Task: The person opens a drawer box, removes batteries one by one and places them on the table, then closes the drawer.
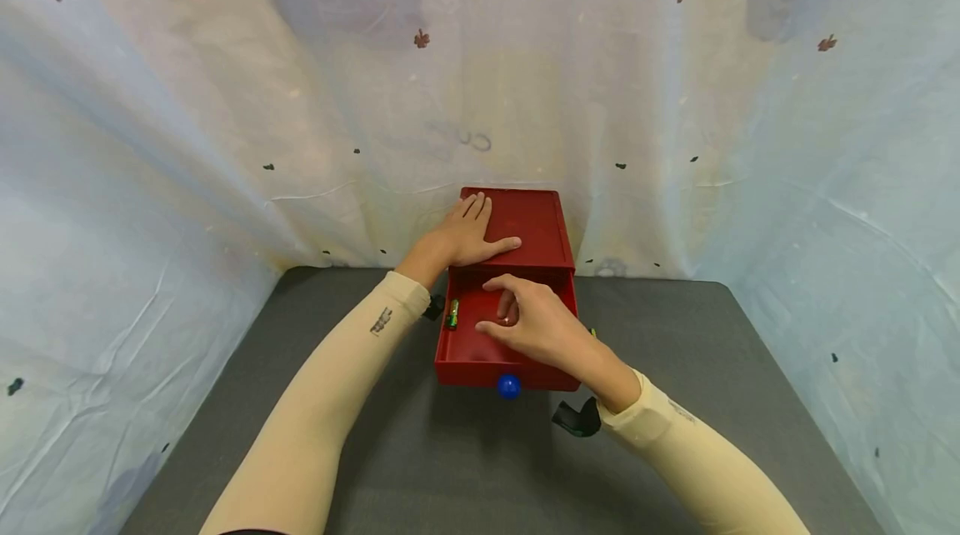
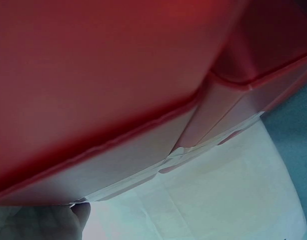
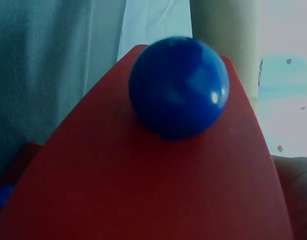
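Observation:
A red box [image 1: 528, 227] stands on the table with its drawer [image 1: 480, 347] pulled out. The drawer front bears a round blue knob [image 1: 508, 387], which fills the middle of the right wrist view. My left hand [image 1: 468, 239] rests on the box's top, fingers straight and thumb spread. Over the drawer hovers my right hand [image 1: 536, 322], fingers loosely bent, with a gap between thumb and index finger. A small glint shows by its bent fingers. Along the drawer's left wall lies a small green-and-gold cylinder [image 1: 453, 314], like a battery.
The grey table [image 1: 652, 335] runs around the box, and a pale curtain [image 1: 337, 102] with leaf marks hangs behind it. A small yellow-green thing [image 1: 593, 332] shows beside the drawer's right wall, partly hidden by my right wrist. Black camera mounts [image 1: 577, 417] stick out from both wrists.

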The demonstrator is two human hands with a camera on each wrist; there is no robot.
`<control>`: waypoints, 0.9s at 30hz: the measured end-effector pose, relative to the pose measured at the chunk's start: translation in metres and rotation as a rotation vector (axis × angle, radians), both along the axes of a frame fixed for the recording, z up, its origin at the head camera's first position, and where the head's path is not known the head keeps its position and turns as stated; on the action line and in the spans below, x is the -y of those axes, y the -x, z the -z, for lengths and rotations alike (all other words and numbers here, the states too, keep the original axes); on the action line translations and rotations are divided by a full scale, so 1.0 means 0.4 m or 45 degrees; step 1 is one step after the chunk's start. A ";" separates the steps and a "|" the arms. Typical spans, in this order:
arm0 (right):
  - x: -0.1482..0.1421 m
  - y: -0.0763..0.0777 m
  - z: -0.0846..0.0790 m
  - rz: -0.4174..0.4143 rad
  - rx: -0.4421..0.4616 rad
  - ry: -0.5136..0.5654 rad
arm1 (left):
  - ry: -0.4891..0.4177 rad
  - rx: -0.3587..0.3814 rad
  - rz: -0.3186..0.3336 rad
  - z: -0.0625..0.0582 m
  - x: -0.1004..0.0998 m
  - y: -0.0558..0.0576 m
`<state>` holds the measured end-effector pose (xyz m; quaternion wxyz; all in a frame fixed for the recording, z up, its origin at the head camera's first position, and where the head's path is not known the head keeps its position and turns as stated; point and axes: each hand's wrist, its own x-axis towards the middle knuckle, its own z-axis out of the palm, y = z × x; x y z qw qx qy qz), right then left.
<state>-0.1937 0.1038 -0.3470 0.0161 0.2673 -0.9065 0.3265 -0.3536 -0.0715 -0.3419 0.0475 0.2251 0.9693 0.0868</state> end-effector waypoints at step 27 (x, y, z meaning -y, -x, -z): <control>0.046 0.053 0.009 -0.059 0.146 -0.110 | 0.012 0.021 0.007 -0.005 -0.002 -0.003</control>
